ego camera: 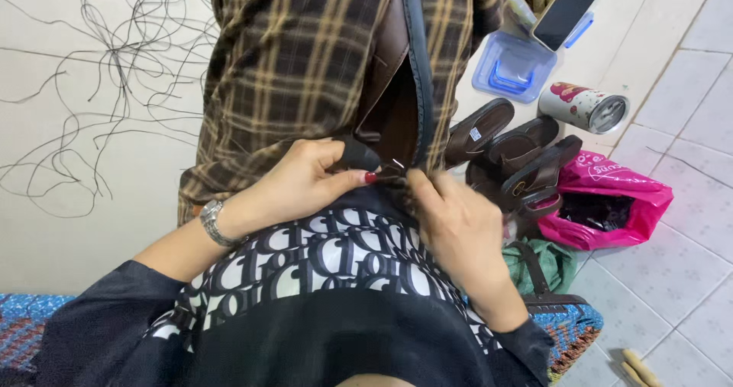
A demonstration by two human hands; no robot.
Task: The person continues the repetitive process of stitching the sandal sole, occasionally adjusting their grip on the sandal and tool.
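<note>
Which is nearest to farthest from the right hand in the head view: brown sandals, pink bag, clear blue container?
From the right hand:
1. Brown sandals, just to its right, beside the plaid fabric.
2. Pink bag, farther right on the tiled floor.
3. Clear blue container, up near the top, beyond the sandals.

Brown sandals (519, 158) lie beside a pink bag (611, 200) and a tin can (584, 106).

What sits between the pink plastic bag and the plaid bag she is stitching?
In the head view, a pile of brown sandals lies between the pink plastic bag and the plaid bag.
</note>
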